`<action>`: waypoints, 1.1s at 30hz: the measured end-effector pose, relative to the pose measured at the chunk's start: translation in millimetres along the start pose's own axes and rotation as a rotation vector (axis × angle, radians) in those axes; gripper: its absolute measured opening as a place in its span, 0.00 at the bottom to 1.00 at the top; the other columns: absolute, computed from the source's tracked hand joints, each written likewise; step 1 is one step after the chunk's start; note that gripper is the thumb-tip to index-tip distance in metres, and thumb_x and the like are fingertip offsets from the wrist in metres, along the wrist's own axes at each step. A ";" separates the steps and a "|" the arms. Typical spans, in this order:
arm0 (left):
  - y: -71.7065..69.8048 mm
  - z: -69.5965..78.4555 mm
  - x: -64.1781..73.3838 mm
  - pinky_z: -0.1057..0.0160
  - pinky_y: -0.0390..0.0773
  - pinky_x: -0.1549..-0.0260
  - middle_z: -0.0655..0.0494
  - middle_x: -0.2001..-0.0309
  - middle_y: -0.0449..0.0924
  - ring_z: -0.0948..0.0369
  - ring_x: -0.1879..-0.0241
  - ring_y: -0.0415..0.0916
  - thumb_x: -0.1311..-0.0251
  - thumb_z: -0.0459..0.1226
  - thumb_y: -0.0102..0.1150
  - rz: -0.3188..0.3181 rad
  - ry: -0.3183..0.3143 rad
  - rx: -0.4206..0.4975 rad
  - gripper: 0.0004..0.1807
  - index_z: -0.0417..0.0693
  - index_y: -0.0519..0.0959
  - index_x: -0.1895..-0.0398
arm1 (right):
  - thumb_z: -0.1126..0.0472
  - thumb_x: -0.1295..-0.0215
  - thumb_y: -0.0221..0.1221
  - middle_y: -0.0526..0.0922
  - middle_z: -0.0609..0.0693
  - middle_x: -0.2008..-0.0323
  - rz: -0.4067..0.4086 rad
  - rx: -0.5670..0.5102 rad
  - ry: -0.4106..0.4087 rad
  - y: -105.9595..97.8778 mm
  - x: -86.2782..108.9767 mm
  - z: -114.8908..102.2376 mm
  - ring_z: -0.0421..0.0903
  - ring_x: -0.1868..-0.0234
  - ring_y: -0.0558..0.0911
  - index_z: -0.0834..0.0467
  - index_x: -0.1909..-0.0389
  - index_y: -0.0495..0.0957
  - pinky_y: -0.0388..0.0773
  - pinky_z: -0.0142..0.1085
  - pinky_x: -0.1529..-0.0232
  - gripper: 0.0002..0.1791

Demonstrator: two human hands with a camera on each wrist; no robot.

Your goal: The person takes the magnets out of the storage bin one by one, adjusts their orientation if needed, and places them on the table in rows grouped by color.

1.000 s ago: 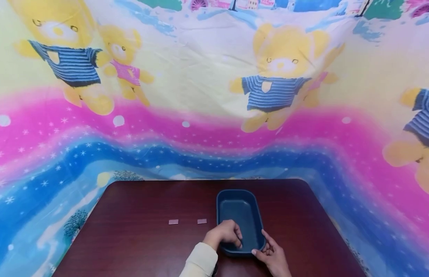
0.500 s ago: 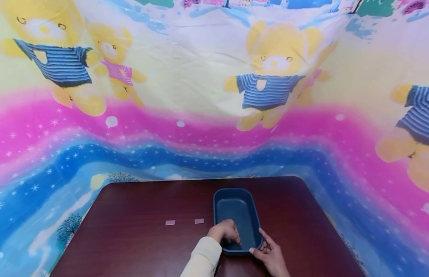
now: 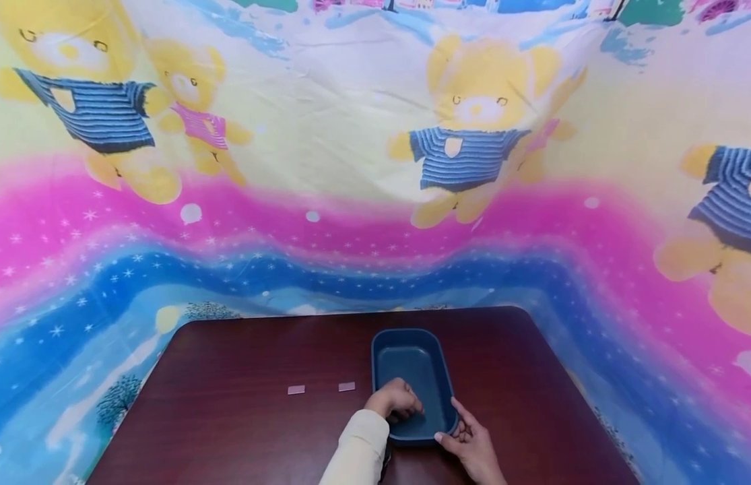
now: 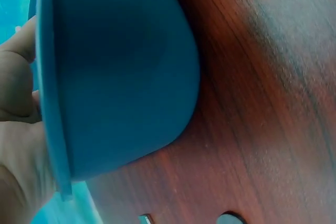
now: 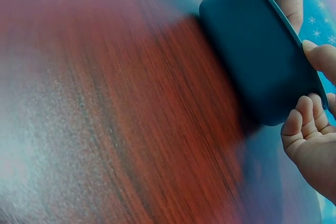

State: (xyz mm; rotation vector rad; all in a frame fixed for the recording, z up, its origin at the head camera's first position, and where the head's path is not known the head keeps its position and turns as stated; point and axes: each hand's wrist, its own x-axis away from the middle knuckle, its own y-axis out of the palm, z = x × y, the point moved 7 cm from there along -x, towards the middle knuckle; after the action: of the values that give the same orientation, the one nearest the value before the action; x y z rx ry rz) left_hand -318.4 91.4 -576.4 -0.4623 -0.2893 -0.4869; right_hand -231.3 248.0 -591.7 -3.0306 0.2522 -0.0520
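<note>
A dark blue rectangular box (image 3: 411,337) with rounded corners stands on the brown table. My left hand (image 3: 398,399) reaches over its left wall, with curled fingers down inside near the floor. Whether those fingers pinch something small I cannot tell. The right hand (image 3: 472,444) grips the near right corner, thumb on the rim and fingers against the outside wall. In the right wrist view, the right thumb (image 5: 323,59) lies at the rim and its fingers bend under it. The left wrist view has the box wall (image 4: 121,77) hiding most of the left fingers.
Two small pale pinkish rectangular pieces, a left one (image 3: 296,390) and a right one (image 3: 347,386), lie left of the box on the table (image 3: 230,431). A dark round thing (image 4: 231,217) shows at the left wrist view's bottom edge. A bear-print cloth (image 3: 351,168) hangs behind.
Inside the box, my left hand has shifted a little away from the near end. The right hand keeps its grip on the corner. The head view has turned slightly.
</note>
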 end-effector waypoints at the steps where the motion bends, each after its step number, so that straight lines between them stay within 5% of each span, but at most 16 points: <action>1: 0.1 0.4 -2.1 0.52 0.75 0.75 0.52 0.76 0.79 0.56 0.73 0.77 0.52 0.32 0.65 0.007 0.007 0.032 0.04 0.42 0.80 0.78 | 0.73 0.53 0.68 0.70 0.53 0.76 0.002 -0.003 0.002 -0.4 0.2 -0.3 0.40 0.79 0.69 0.66 0.34 0.60 0.70 0.30 0.79 0.43; 6: -3.0 7.0 -12.2 0.49 0.77 0.67 0.55 0.70 0.79 0.55 0.67 0.77 0.45 0.34 0.62 0.059 0.096 0.208 0.03 0.43 0.78 0.69 | 0.71 0.52 0.68 0.69 0.53 0.77 0.002 0.010 0.016 -0.4 1.3 -4.1 0.41 0.80 0.68 0.64 0.34 0.61 0.68 0.30 0.79 0.42; 9: -9.5 13.9 -16.3 0.50 0.77 0.65 0.56 0.69 0.80 0.56 0.67 0.77 0.44 0.33 0.62 0.080 0.131 0.222 0.05 0.42 0.77 0.66 | 0.71 0.53 0.68 0.69 0.53 0.77 0.007 0.015 0.001 -0.1 1.2 -6.2 0.40 0.80 0.68 0.65 0.35 0.62 0.67 0.30 0.80 0.42; 16: -25.0 22.2 -17.8 0.62 0.74 0.81 0.56 0.80 0.72 0.62 0.83 0.68 0.61 0.26 0.71 0.127 0.080 -0.131 0.13 0.42 0.78 0.72 | 0.71 0.53 0.68 0.69 0.53 0.77 0.015 0.005 -0.010 -0.1 2.7 -6.7 0.40 0.80 0.68 0.65 0.35 0.61 0.68 0.30 0.80 0.42; 25: -14.9 19.2 -11.7 0.64 0.73 0.77 0.58 0.79 0.71 0.61 0.76 0.68 0.71 0.23 0.72 0.193 0.101 -0.542 0.15 0.48 0.76 0.85 | 0.71 0.52 0.68 0.70 0.52 0.77 -0.005 0.014 0.024 -0.5 4.6 -3.0 0.41 0.80 0.70 0.65 0.34 0.60 0.71 0.31 0.78 0.42; 28: -11.6 17.5 -13.2 0.63 0.75 0.77 0.54 0.79 0.74 0.60 0.76 0.72 0.72 0.25 0.74 0.227 0.089 -0.643 0.15 0.47 0.75 0.86 | 0.74 0.53 0.67 0.70 0.53 0.77 -0.008 -0.009 0.017 -0.2 7.6 -12.9 0.41 0.80 0.70 0.67 0.35 0.60 0.71 0.31 0.78 0.42; 33: -14.1 13.6 -15.8 0.57 0.78 0.73 0.45 0.75 0.77 0.52 0.72 0.77 0.77 0.31 0.81 0.335 0.054 -0.632 0.19 0.40 0.78 0.79 | 0.75 0.53 0.67 0.71 0.54 0.78 -0.025 -0.012 -0.013 2.6 11.7 -26.2 0.42 0.80 0.71 0.70 0.35 0.60 0.71 0.31 0.79 0.42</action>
State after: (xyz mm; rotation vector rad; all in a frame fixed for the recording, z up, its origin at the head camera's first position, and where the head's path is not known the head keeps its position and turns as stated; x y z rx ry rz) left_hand -341.1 93.0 -565.6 -1.0906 0.0063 -0.2523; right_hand -221.3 241.0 -565.7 -3.0454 0.2145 -0.0331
